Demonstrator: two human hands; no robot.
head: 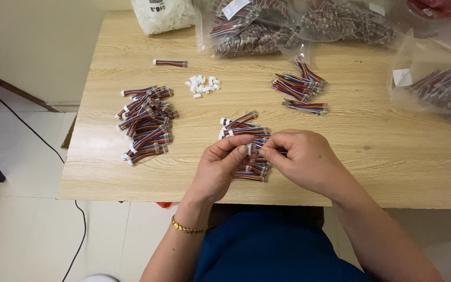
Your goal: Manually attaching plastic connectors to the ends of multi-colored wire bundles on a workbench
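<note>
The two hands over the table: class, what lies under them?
Under the left hand and right hand lies a pile of short multicoloured wire bundles on the wooden table. Only the pile's far and near edges show; its middle is covered.

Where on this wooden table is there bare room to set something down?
Bare wood table lies right of the right hand, below the clear plastic bag of cables, and between the large left pile of striped cable bundles and the left hand. The far edge, with its bags, is crowded.
</note>
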